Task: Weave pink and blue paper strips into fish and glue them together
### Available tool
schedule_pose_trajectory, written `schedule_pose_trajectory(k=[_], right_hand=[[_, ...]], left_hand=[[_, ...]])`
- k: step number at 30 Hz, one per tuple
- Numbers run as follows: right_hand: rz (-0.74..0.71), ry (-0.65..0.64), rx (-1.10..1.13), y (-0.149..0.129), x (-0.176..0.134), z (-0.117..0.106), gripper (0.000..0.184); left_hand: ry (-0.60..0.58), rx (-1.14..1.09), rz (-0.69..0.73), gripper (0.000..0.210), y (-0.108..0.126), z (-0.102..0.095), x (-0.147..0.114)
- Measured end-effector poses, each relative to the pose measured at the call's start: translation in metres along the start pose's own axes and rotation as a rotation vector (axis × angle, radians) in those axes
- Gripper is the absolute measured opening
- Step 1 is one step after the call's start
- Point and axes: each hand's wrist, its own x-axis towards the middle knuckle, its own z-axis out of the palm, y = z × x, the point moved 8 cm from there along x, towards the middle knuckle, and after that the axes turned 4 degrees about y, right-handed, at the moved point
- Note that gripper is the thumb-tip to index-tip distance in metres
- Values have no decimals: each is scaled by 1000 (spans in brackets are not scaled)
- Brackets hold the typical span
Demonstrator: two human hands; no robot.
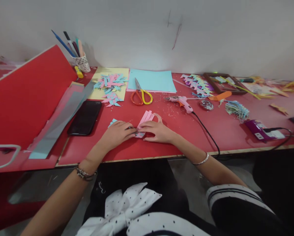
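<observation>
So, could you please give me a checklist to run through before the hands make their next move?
1. Pink strips within reach: ok, the right hand touches them.
2. Firm hold by the left hand: cannot tell, its grip is partly hidden.
3. Scissors clear of both hands: ok, they lie beyond them.
4. Glue gun apart from the hands: ok, neither touches it.
5. Glue gun cool: cannot tell, heat does not show.
6. Tabletop free of scraps: not ok, small scraps lie near the glue gun.
</observation>
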Motion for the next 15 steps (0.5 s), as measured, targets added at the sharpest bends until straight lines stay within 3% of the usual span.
schedule_pose_trajectory(k=[7,15], right_hand=[[-64,184,-167,-8,3,-8,31],[-257,480,-475,-43,-6,-21,30]], left_hand=[[74,-110,-41,36,1,-6,-3],[110,-340,-263,39,13,-3,-6]])
